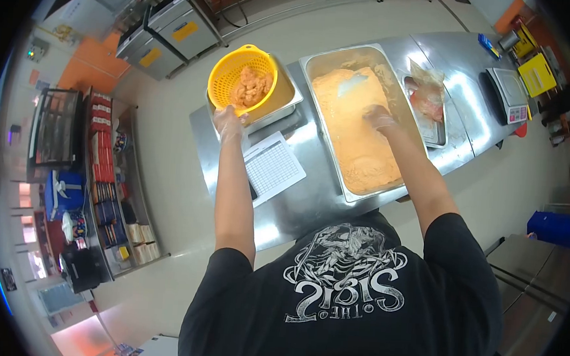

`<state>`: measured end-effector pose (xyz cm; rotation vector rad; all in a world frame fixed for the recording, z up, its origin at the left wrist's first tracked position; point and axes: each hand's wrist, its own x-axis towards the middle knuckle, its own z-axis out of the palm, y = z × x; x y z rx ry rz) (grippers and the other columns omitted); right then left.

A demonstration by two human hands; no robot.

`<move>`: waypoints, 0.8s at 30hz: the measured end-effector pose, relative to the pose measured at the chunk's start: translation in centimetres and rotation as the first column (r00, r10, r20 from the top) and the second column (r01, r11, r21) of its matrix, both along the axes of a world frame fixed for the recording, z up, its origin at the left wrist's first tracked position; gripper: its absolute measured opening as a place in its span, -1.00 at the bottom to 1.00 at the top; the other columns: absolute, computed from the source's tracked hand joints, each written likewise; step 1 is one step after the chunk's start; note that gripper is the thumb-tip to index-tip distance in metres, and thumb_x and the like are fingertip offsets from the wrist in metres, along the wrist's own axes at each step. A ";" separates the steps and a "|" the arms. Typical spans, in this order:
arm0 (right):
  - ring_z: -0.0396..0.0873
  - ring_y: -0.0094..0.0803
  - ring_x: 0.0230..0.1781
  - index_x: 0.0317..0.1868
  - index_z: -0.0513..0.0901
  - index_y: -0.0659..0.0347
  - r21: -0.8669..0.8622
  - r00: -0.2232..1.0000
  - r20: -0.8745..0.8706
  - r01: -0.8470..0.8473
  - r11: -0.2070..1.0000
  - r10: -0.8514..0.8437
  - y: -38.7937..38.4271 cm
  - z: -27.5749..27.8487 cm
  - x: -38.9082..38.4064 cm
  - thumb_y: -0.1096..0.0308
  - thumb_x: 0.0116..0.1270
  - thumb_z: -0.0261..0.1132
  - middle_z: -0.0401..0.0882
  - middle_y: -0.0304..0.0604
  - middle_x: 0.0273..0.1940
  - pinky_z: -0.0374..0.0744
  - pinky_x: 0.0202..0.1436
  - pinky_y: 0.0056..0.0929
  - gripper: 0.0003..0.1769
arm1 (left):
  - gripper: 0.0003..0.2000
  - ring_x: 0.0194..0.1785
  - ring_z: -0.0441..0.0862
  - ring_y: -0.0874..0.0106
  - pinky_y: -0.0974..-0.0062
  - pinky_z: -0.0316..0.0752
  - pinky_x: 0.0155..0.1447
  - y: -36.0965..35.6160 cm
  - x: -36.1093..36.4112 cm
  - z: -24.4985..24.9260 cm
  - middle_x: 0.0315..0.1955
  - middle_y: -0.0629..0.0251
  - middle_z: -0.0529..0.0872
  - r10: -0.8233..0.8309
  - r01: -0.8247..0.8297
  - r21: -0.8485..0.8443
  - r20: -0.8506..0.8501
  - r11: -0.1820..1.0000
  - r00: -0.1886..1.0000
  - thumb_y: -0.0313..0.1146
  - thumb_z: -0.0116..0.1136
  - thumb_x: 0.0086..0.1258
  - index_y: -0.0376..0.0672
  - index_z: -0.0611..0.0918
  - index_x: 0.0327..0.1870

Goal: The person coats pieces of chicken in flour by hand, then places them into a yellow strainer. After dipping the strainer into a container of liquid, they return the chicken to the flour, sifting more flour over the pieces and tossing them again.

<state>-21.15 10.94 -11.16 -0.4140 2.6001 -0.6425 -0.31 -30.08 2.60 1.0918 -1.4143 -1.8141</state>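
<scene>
My left hand (226, 119), in a clear plastic glove, is closed on the near rim of a yellow colander (223, 86). Battered pieces of food (252, 87) lie in the colander, which is tilted over a steel pan (277, 114). My right hand (380, 119), also gloved, is down at the orange-tinted flour (359, 143) in a large, deep steel tray (331, 153). Its fingers are dusted and blend into the flour, so I cannot tell how they are held. Beyond this hand, a pale bluish patch (352, 86) shows in the flour.
A printed grid sheet (274, 169) lies on the steel table (309, 209) before the colander. Right of the large tray is a smaller tray (436, 132) with a plastic bag (427, 98). A scale (509, 88) stands at the right end. Stocked shelves (105, 186) are at the left.
</scene>
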 end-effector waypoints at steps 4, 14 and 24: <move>0.63 -0.07 0.24 0.16 0.72 0.17 -0.410 0.993 -0.011 0.102 0.906 -0.117 -0.1 -1.9 -0.9 0.18 0.30 0.34 0.69 0.08 0.17 0.54 0.32 -0.28 -0.55 | -0.82 -0.32 0.65 0.26 0.39 0.69 -0.39 0.1 -1.2 0.1 -0.19 0.12 0.63 0.080 -0.078 0.071 -0.029 0.994 0.996 -0.54 0.02 0.41 -0.36 0.54 -0.02; 0.62 0.06 0.15 0.11 0.73 0.11 -0.138 0.937 -0.171 -0.329 0.934 0.305 0.9 6.0 -0.3 0.10 0.29 0.31 0.68 0.09 0.13 0.54 0.29 -0.17 -0.56 | -0.76 -0.22 0.69 0.26 0.35 0.69 -0.39 1.8 -2.7 1.3 -0.12 0.07 0.66 0.104 -0.100 -0.183 0.011 0.978 0.995 -0.56 0.05 0.36 -0.36 0.55 0.03; 0.61 0.09 0.11 0.01 0.71 0.31 -0.275 0.922 0.036 -0.363 0.890 0.387 13.7 5.4 8.4 0.14 0.28 0.36 0.67 0.23 0.03 0.53 0.27 -0.10 -0.57 | -0.75 -0.20 0.74 0.23 0.39 0.70 -0.38 -5.3 -1.0 -4.3 -0.07 0.06 0.69 0.106 0.256 -0.696 0.432 0.671 0.896 -0.54 0.05 0.38 -0.36 0.55 0.05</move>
